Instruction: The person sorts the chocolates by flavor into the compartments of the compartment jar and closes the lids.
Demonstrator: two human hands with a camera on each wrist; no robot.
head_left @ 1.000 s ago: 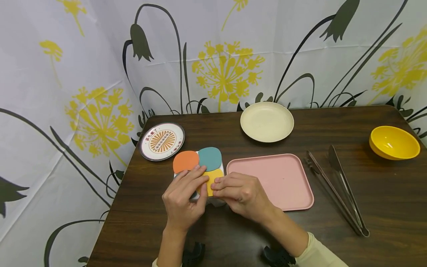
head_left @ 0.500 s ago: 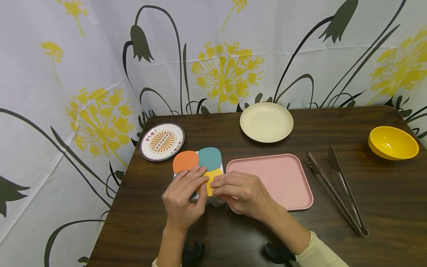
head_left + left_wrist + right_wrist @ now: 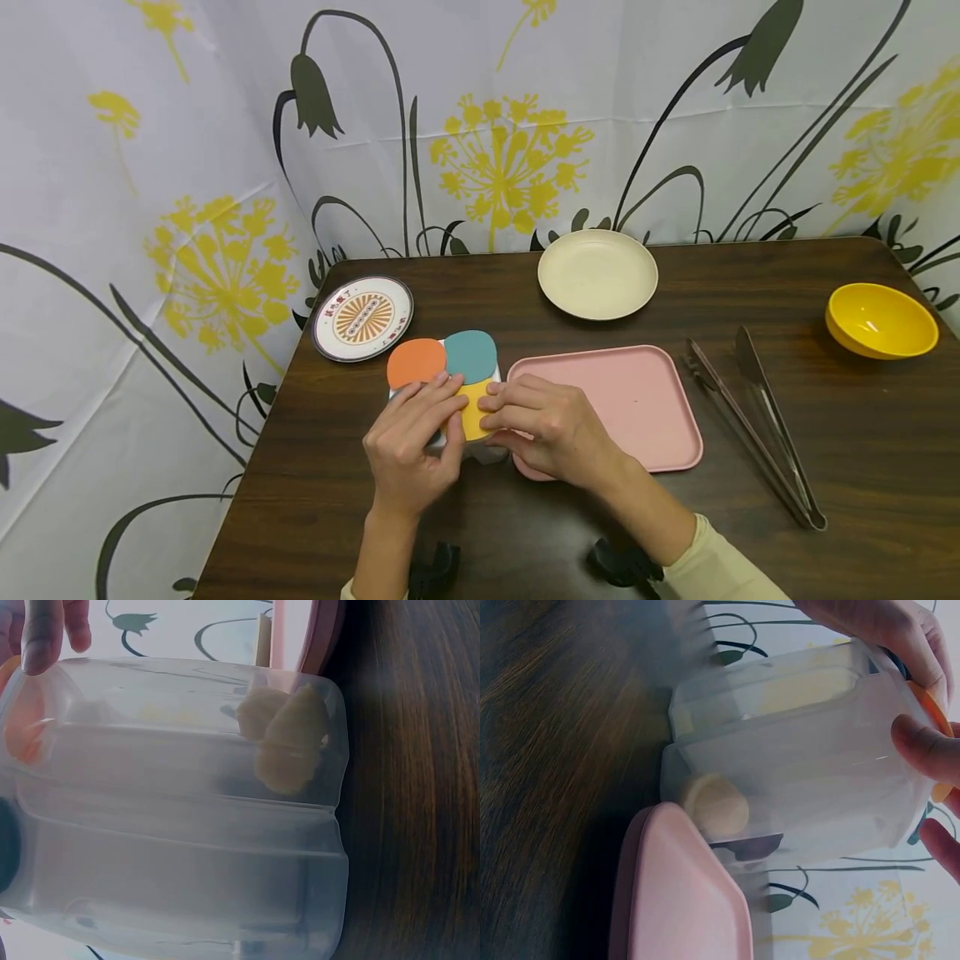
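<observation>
Both hands, left [image 3: 408,450] & right [image 3: 547,429], pinch yellow lid [image 3: 476,410] on clear container [image 3: 180,810], just left of pink tray [image 3: 637,400].

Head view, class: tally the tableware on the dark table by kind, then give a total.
Round plates: 2, one cream, one patterned
Pink tray: 1
Yellow bowl: 1
Tongs: 1
Clear container with coloured lids: 1, held by left hand and right hand
Total: 6
</observation>
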